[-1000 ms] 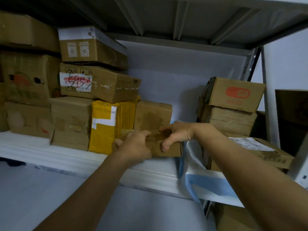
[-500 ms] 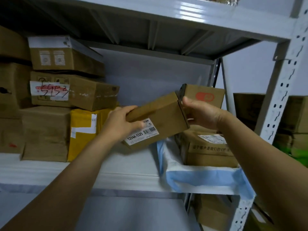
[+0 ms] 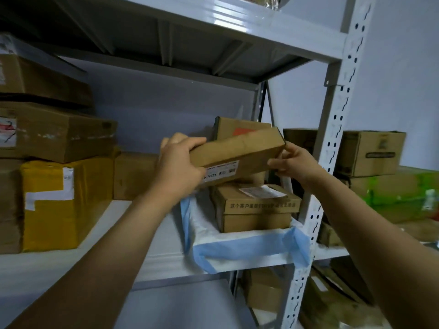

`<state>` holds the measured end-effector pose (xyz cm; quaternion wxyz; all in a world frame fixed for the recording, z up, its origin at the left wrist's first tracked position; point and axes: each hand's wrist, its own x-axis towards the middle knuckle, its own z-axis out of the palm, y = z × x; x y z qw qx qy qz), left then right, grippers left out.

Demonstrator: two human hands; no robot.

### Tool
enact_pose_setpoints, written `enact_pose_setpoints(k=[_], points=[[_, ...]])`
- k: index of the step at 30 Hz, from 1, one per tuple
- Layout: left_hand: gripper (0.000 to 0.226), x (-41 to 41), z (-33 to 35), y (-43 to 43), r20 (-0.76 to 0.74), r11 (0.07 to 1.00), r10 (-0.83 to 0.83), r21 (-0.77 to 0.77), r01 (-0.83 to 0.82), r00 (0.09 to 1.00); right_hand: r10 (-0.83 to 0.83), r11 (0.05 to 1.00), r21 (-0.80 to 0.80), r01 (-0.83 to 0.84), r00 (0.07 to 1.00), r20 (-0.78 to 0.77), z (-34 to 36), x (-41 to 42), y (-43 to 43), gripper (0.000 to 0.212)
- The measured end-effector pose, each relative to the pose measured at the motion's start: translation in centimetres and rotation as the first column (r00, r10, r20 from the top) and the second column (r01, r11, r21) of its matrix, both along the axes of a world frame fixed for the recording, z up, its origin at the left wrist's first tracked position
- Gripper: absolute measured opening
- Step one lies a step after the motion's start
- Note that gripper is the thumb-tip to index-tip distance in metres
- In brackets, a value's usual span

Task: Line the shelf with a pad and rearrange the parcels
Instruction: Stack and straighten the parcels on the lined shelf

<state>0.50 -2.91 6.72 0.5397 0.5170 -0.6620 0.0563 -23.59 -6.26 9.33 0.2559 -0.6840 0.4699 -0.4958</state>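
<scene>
I hold a flat brown parcel with a white barcode label in the air, tilted up to the right, above the right end of the shelf. My left hand grips its left end and my right hand pinches its right end. Below it a blue and white pad lines the right part of the shelf and hangs over the front edge. A stack of brown parcels sits on the pad. Another box with an orange mark stands behind the held parcel.
Stacked cardboard boxes and a yellow taped parcel fill the shelf's left side, with a small brown box beside them. A perforated white upright stands at the right. More boxes sit on the neighbouring rack, and others below.
The parcel was picked up from the middle of the shelf, then carried up and right over the stack on the pad. My view turned right.
</scene>
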Motion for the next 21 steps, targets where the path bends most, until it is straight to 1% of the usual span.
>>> enact_pose_setpoints(k=[2,3,5,6,7,8,9,10,11,15,17,18,19,20,21], points=[[0.062,-2.4,-0.4,-0.2,0.065,0.997,0.017,-0.081,-0.012,0.998,-0.102,0.995,0.025,0.100,0.992,0.074,-0.5,-1.2,0.1,0.027],[0.061,-3.4,-0.7,-0.3,0.092,0.994,0.029,-0.111,-0.019,0.995,-0.115,0.992,0.071,0.104,0.979,0.168,-0.8,-1.8,0.4,0.028],[0.060,-5.2,-1.6,-0.8,0.133,0.988,0.049,-0.152,-0.028,0.990,-0.098,0.986,0.165,0.035,0.914,0.393,-1.3,-3.0,0.6,0.030],[0.059,-5.9,-2.1,-1.1,0.157,0.985,0.062,-0.167,-0.035,0.986,-0.090,0.982,0.190,0.004,0.889,0.450,-1.5,-3.4,0.6,0.035],[0.060,-6.8,-2.6,-1.4,0.185,0.982,0.082,-0.181,-0.048,0.979,-0.089,0.981,0.194,0.003,0.893,0.440,-2.0,-3.8,0.3,0.041],[0.060,-7.5,-3.2,-1.6,0.211,0.980,0.105,-0.190,-0.065,0.972,-0.110,0.982,0.181,0.046,0.927,0.359,-2.5,-3.9,0.0,0.043],[0.060,-8.1,-3.7,-1.9,0.228,0.978,0.124,-0.194,-0.080,0.966,-0.151,0.982,0.149,0.115,0.955,0.256,-2.9,-3.8,-0.3,0.040],[0.060,-8.6,-4.2,-2.1,0.238,0.977,0.136,-0.191,-0.091,0.962,-0.201,0.977,0.105,0.185,0.962,0.183,-3.4,-3.7,-0.5,0.037],[0.060,-9.1,-4.7,-2.3,0.242,0.978,0.141,-0.183,-0.098,0.960,-0.248,0.968,0.066,0.241,0.958,0.145,-3.9,-3.6,-0.8,0.035],[0.059,-9.6,-5.8,-3.2,0.255,0.988,0.124,-0.122,-0.095,0.959,-0.317,0.948,0.022,0.317,0.942,0.106,-5.5,-3.5,-1.8,0.035],[0.057,-9.3,-6.2,-3.6,0.240,0.997,0.066,-0.060,-0.053,0.969,-0.345,0.938,0.025,0.344,0.937,0.058,-6.1,-3.1,-2.1,0.042],[0.058,-9.1,-6.3,-3.7,0.195,1.000,0.022,-0.022,-0.019,0.980,-0.361,0.932,0.030,0.360,0.932,0.037,-6.4,-2.9,-2.2,0.051],[0.061,-9.0,-6.4,-3.7,0.109,1.000,-0.018,0.022,0.016,0.994,-0.380,0.925,0.033,0.379,0.925,0.015,-6.7,-2.7,-2.3,0.062],[0.066,-8.9,-6.4,-3.6,-0.018,0.996,-0.044,0.076,0.046,0.999,-0.397,0.918,0.025,0.397,0.918,-0.002,-7.1,-2.6,-2.4,0.069],[0.073,-8.7,-6.5,-3.6,-0.162,0.987,-0.049,0.145,0.073,0.986,-0.413,0.910,0.014,0.413,0.911,-0.015,-7.3,-2.5,-2.5,0.071]])
